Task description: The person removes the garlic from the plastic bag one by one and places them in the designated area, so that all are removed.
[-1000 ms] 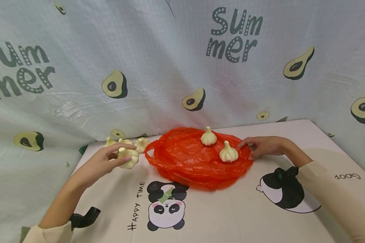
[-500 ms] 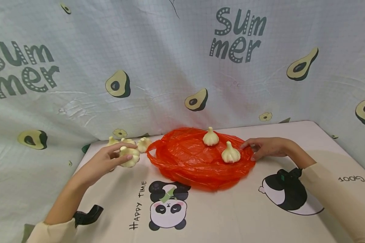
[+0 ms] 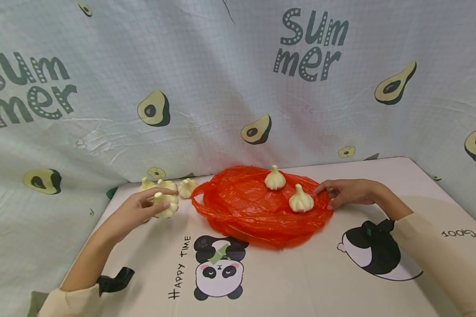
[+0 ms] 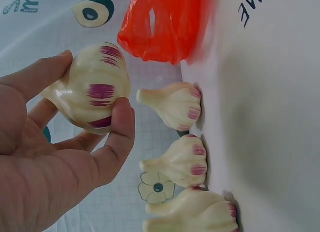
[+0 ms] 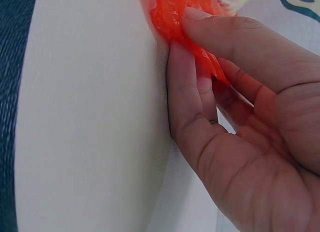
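Bagging seems underway: the left hand pinches a raised garlic, the right hand pinches the bag, and a rightward carry seems called for.

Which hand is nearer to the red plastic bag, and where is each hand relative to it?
Right. The right hand pinches the red plastic bag at its right edge; the left hand, holding a garlic bulb, is apart from it, to its left.
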### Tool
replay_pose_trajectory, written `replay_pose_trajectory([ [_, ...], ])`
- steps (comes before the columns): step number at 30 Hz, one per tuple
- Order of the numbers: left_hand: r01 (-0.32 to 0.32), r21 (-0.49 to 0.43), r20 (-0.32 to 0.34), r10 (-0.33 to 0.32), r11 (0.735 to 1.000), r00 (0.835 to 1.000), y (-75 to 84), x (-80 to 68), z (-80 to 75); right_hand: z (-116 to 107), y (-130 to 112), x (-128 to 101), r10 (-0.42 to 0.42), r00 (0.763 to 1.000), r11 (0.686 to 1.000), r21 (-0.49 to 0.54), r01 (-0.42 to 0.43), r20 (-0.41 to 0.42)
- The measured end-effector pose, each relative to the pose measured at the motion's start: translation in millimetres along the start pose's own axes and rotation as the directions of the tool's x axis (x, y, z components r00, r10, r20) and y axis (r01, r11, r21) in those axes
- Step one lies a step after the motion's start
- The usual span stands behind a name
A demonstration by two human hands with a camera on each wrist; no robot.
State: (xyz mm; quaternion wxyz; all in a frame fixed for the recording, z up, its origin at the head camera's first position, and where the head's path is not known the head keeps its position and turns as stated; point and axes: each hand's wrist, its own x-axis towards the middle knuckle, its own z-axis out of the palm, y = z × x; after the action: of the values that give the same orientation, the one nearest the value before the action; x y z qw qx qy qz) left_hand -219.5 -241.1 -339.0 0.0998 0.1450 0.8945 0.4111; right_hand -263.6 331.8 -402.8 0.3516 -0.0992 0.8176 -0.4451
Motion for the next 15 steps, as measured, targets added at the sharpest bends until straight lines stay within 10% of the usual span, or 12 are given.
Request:
replay_pose_trajectory([
  [15,0.016,-0.046,-0.003,-0.016,0.999,1.000,-25.1,2.4,-5.0,-0.6,-1.2,-0.2,-0.003,1.000,1.000,0.008,0.003,0.005],
])
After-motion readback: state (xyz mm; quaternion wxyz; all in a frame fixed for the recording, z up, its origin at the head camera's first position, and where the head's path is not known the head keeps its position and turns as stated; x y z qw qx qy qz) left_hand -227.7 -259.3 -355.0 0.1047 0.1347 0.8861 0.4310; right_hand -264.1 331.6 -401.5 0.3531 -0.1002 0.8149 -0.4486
